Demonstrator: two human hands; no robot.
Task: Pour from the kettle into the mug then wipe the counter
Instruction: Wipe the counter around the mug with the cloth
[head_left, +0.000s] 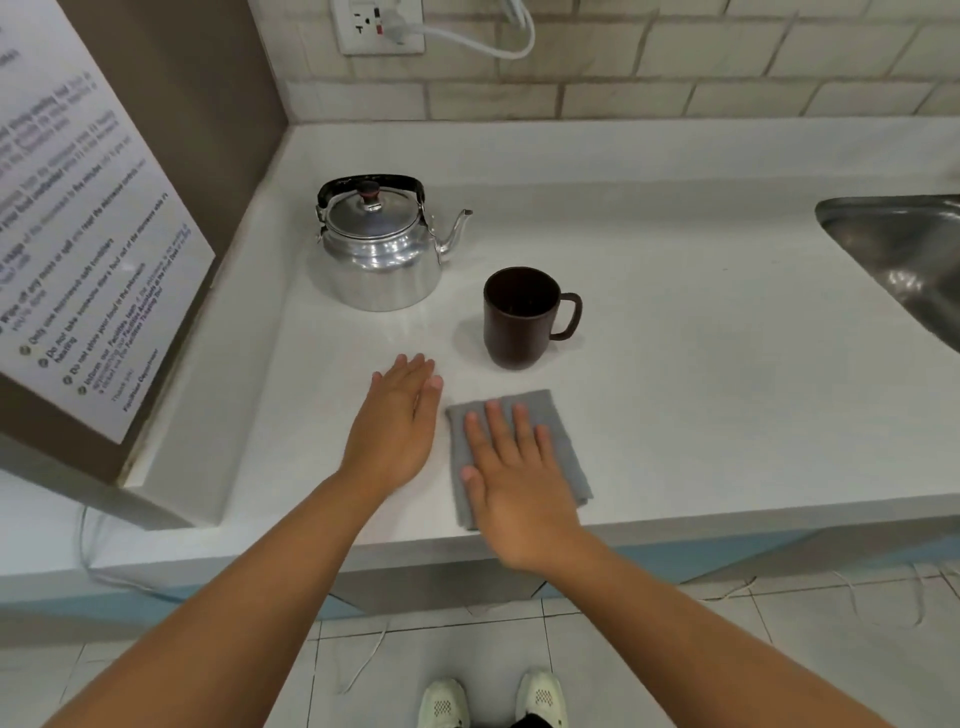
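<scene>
White kitchen counter (675, 364), matte, with a raised lip along its left side and back; pale tiled floor below, pale brick-pattern tile wall behind.

Nearest, 6 o'clock: two light-coloured shoes (493, 701) on the floor tiles; thin white cords trail across the floor.

Counter front edge, 5 o'clock of centre: grey cloth (561, 431), folded flat. Right hand (514, 478) lies palm down on it, fingers spread and straight, pressing rather than gripping.

Just left of the cloth: left hand (397, 426), flat, fingers extended and together, holding nothing, over the bare counter beside the cloth.

Centre: dark brown mug (519, 317), upright, handle pointing to 3 o'clock, just beyond the cloth. Interior dark; contents cannot be told.

At 11 o'clock from the mug, near but apart: polished metal kettle (379, 249), lid on, black handle upright, spout aimed toward 3 o'clock.

Far right, 3 o'clock: corner of a steel sink (893, 244).

Left, 9 o'clock: printed notice (78, 234) on a brown panel; mostly blurred, phrases such as "Wipe off any mess or spill" legible.

Far, 12 o'clock: white wall outlet (382, 26) with a white cable (488, 47) plugged in.
</scene>
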